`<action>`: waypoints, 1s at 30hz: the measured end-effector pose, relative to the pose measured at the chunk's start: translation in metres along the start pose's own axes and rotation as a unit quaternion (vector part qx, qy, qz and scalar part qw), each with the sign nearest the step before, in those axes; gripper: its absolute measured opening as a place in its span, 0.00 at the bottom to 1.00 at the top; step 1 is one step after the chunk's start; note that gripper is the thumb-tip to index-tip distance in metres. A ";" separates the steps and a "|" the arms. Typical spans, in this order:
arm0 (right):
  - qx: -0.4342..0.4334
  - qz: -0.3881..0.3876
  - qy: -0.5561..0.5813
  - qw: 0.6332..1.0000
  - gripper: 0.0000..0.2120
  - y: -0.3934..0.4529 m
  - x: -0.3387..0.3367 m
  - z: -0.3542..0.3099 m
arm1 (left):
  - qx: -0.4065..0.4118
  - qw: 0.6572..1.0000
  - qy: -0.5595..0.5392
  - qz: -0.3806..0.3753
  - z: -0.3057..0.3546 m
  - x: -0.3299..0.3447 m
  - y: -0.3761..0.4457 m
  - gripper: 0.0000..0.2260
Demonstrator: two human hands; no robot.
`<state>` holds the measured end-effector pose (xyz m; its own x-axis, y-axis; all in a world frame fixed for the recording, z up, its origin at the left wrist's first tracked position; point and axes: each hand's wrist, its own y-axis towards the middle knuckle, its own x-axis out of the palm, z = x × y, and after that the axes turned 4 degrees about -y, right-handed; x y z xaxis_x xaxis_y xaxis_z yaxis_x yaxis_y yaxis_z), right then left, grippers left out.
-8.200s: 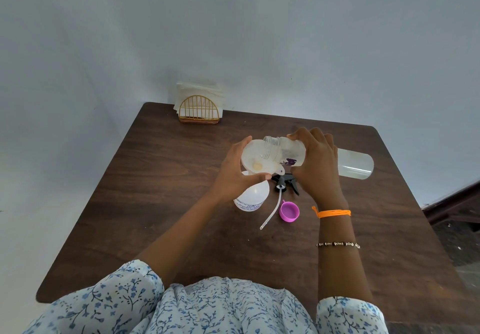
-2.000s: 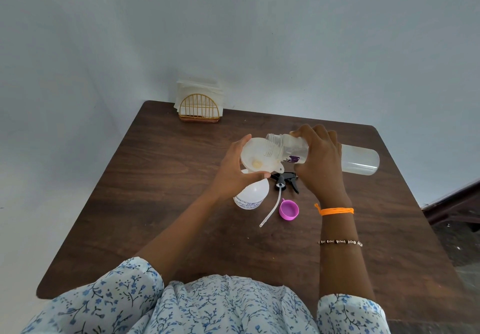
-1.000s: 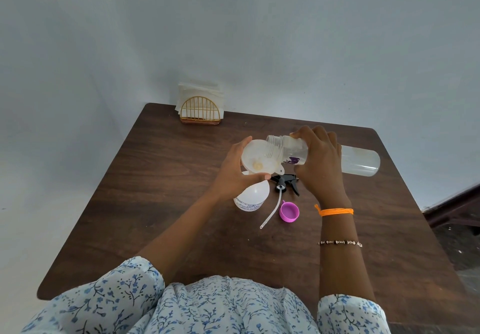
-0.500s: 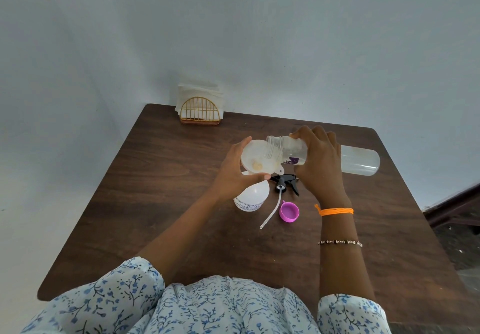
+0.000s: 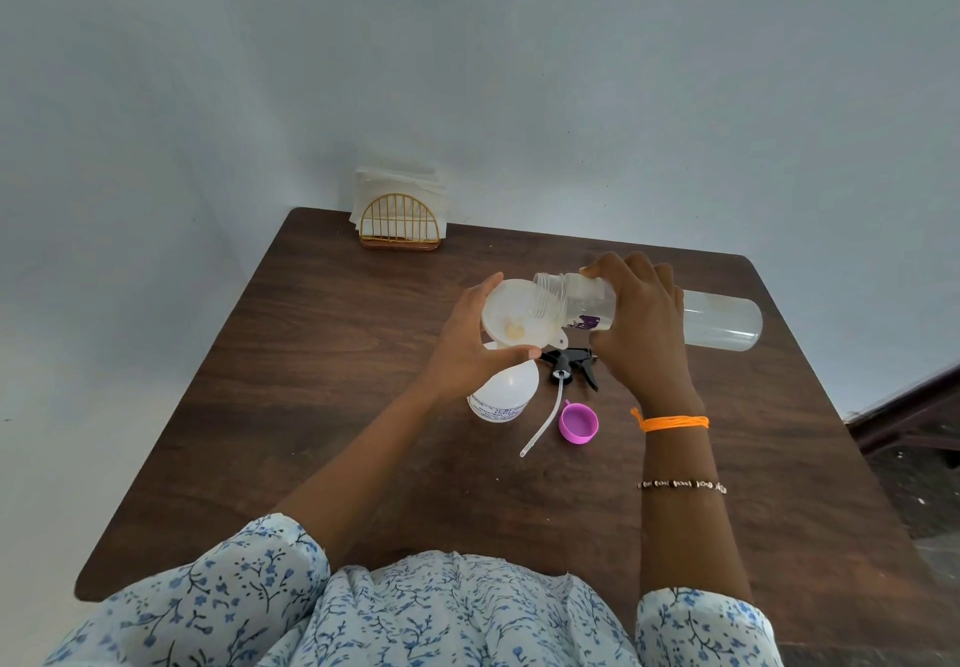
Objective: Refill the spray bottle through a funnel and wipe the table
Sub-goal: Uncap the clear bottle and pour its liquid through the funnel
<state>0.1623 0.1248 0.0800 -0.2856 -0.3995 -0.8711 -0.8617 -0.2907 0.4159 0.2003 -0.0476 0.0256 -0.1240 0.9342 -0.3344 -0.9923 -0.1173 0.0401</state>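
Gripping a tilted clear plastic refill bottle with the right hand, fingers curled round its middle, threaded mouth over the bowl of a white plastic funnel. Pinching that funnel's rim with the left hand, thumb near, fingers far. Seated under the funnel: a translucent white spray bottle, upright on the dark brown wooden worktop, near its middle. Lying just right of the spray bottle: a black trigger spray head with its pale dip tube stretching toward the near edge. Standing beside the tube: a small purple plastic cap, open side up. Set at the far left corner against the wall: a gold wire napkin holder holding white paper napkins.
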 end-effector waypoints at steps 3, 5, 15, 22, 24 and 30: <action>0.000 -0.001 0.005 1.000 0.25 0.000 -0.001 0.000 | -0.002 1.000 0.004 -0.001 0.001 0.000 0.000 0.40; 0.001 -0.006 0.012 1.000 0.25 -0.001 -0.003 0.000 | -0.001 1.000 0.005 -0.001 0.001 0.000 0.000 0.40; 0.027 0.003 0.174 0.984 0.19 0.005 -0.007 -0.003 | -0.003 1.000 0.000 -0.003 0.001 -0.002 0.000 0.40; 0.096 0.019 0.322 0.942 0.23 0.017 -0.028 -0.008 | -0.013 0.999 -0.028 -0.009 0.003 -0.002 -0.001 0.42; 0.101 0.043 0.349 0.931 0.24 0.023 -0.034 -0.012 | -0.017 0.999 -0.038 -0.015 0.004 -0.003 0.000 0.42; 0.110 0.092 0.433 0.890 0.23 0.047 -0.053 -0.023 | -0.019 0.999 -0.023 -0.014 0.008 -0.006 0.003 0.41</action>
<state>0.1467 0.1120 0.1521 -0.0823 -0.9705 -0.2265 -0.9221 -0.0121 0.3868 0.1986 -0.0512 0.0350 -0.0962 0.9515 -0.2921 -0.9947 -0.1022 -0.0056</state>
